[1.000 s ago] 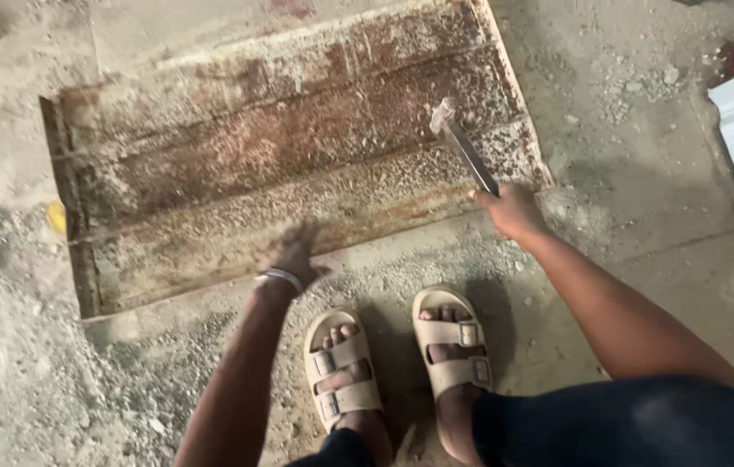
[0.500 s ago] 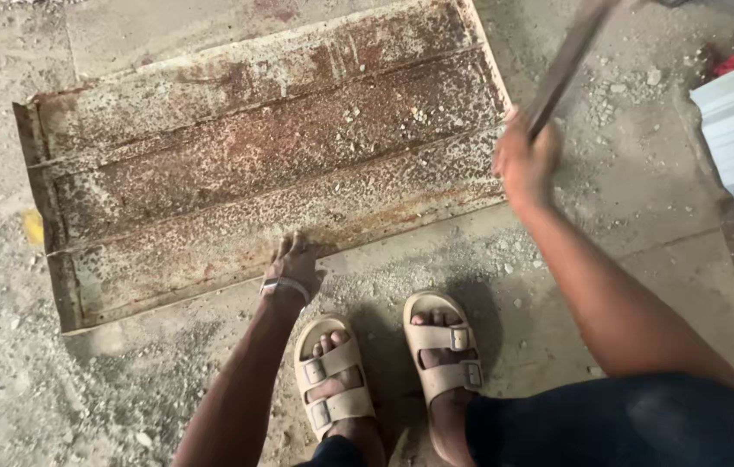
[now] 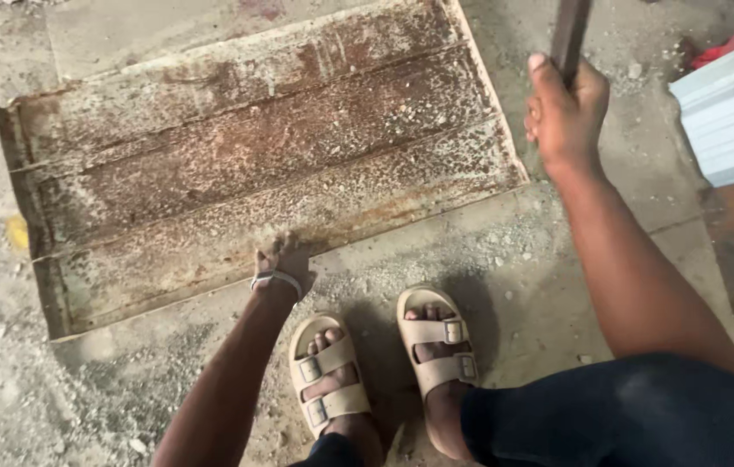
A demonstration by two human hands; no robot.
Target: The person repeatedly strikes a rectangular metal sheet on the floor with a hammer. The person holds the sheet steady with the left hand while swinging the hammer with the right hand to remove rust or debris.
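A rusty ribbed metal sheet point(image 3: 237, 164) crusted with pale grit lies flat on the concrete floor. My left hand point(image 3: 282, 259), with a band at the wrist, presses on the sheet's near edge, holding nothing. My right hand point(image 3: 564, 112) is raised to the right of the sheet's far corner, shut on a dark metal tool handle point(image 3: 571, 35) that runs up out of the top of the view; its head is hidden. Both of my feet, in beige sandals point(image 3: 384, 363), stand just below the sheet.
A stack of pale corrugated sheets point(image 3: 730, 112) lies at the right edge, with something red point(image 3: 726, 47) behind it. A yellow spot point(image 3: 17, 232) marks the floor left of the sheet. Grit and small stones are scattered over the concrete point(image 3: 505, 251).
My right hand has lifted the tool from the sheet's right end up and out of view. The left hand stays on the near edge.
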